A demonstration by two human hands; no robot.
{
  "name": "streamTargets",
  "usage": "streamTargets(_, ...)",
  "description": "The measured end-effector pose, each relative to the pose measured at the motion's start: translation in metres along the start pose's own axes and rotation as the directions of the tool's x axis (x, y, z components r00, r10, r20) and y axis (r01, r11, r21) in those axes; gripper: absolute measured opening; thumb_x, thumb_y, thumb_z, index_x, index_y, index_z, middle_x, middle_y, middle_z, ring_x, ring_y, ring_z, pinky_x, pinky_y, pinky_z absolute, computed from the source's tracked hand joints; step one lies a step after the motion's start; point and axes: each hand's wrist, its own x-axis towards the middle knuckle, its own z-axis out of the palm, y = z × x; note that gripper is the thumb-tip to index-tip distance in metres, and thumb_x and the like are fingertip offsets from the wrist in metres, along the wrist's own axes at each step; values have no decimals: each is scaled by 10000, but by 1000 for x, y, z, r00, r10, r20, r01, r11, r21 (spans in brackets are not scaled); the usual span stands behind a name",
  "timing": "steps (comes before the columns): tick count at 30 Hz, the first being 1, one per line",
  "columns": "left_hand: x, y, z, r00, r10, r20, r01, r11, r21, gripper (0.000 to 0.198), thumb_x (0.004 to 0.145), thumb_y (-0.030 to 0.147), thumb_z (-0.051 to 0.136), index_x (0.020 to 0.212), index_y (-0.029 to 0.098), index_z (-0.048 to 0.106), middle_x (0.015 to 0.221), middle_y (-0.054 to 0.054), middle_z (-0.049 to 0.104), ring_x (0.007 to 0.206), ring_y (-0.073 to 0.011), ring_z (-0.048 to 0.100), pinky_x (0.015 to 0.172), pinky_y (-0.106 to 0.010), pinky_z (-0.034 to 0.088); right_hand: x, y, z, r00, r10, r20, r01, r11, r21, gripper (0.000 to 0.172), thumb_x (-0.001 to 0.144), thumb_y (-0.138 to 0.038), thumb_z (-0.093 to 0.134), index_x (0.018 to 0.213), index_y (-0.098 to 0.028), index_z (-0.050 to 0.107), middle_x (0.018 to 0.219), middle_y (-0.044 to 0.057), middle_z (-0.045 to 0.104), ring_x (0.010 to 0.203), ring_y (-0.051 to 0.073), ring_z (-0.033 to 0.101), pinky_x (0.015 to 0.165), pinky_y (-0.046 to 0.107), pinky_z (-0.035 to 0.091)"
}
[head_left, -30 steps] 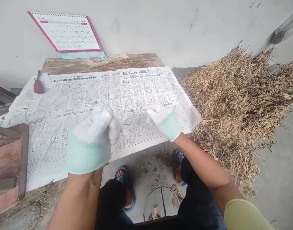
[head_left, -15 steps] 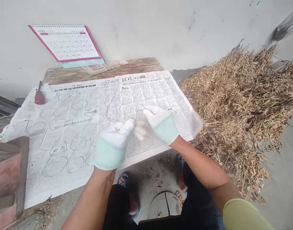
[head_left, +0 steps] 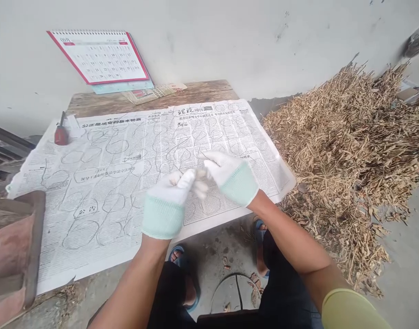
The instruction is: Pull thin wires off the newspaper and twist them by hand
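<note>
White knitted gloves with mint cuffs cover both my hands, which are close together above the front middle of the newspaper sheets (head_left: pixel 92 256). The thumb of my left hand (head_left: pixel 177 192) presses against its fingers, and a thin dark strand (head_left: pixel 176 165) seems to run out of that pinch. My right hand (head_left: pixel 226 171) is closed too, fingertips facing the left ones; whatever they hold is too small to make out. Thin dark loops (head_left: pixel 81 234) cover the printed paper in rows; whether they are drawn or lying strands, I cannot tell.
A red-handled tool (head_left: pixel 60 135) stands at the paper's left edge. Behind it, a desk calendar (head_left: pixel 103 59) leans on the wall above bare wood (head_left: pixel 202 91). Bricks (head_left: pixel 10 251) and a dark-edged frame are at left. Dry stalks (head_left: pixel 339 151) are heaped at right.
The fingertips of my two hands have come closer together, the left moving slightly right. The whole view has shifted a little. Both hands stay closed.
</note>
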Motion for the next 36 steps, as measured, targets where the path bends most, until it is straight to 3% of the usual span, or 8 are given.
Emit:
streamTargets(4,2,1,5,997,-38,-64,37,999,-16,372,956,460,589,1129,163,732,735,-21,772,704,-203,734,838,-383,570,-1,-1,3,999,-11,31,13,999,-48,356,1034,-215,501,1322,-227,711,1144,57,761,1078,204,702,973,362,542)
streamTargets(8,5,-3,9,993,-76,-91,81,995,53,399,967,385,550,1269,163,685,728,1,764,683,-180,723,763,-337,556,-5,3,7,996,-79,-42,75,993,-97,360,1053,-202,456,1268,-237,743,1159,55,758,1081,204,693,995,367,534)
streamTargets(13,6,-12,14,993,-114,-8,114,985,127,478,961,387,517,1355,146,644,733,-8,767,608,-174,688,617,-311,526,-4,20,14,988,-138,-62,120,965,-235,353,1048,-209,481,1270,-233,755,1022,70,752,968,225,683,944,383,540)
streamTargets(18,3,-7,16,988,-142,58,134,983,127,532,961,314,489,1459,143,572,673,23,737,556,-163,668,616,-307,550,-4,28,17,994,-113,-9,109,972,-207,276,1056,-267,535,1241,-264,739,988,36,749,924,193,680,896,332,529)
streamTargets(22,3,-6,14,986,-159,60,146,973,181,477,953,276,472,1397,168,610,621,37,717,538,-174,664,587,-304,532,-5,26,18,996,-67,61,76,983,-164,219,1065,-283,534,1009,-240,741,851,4,719,826,154,654,790,273,493)
streamTargets(28,7,-21,10,986,-121,114,80,946,314,347,961,330,433,1034,187,741,578,-5,703,538,-200,660,584,-327,498,-2,23,15,965,-181,192,229,936,-267,251,1054,-227,535,905,-223,737,852,21,714,797,164,650,781,294,479)
streamTargets(33,9,-30,13,996,-93,15,89,980,178,551,983,359,461,1495,177,558,690,7,726,566,-174,668,598,-303,522,1,29,17,969,-169,179,217,931,-292,247,1061,-183,508,1172,-208,727,1129,65,752,1026,192,682,948,327,485)
streamTargets(36,11,-37,15,997,-69,-29,73,984,162,643,986,390,503,1599,202,451,755,-2,741,612,-167,687,657,-308,552,1,29,16,963,-147,227,210,935,-285,253,1076,-179,469,1050,-187,721,1015,51,745,918,167,663,856,296,476)
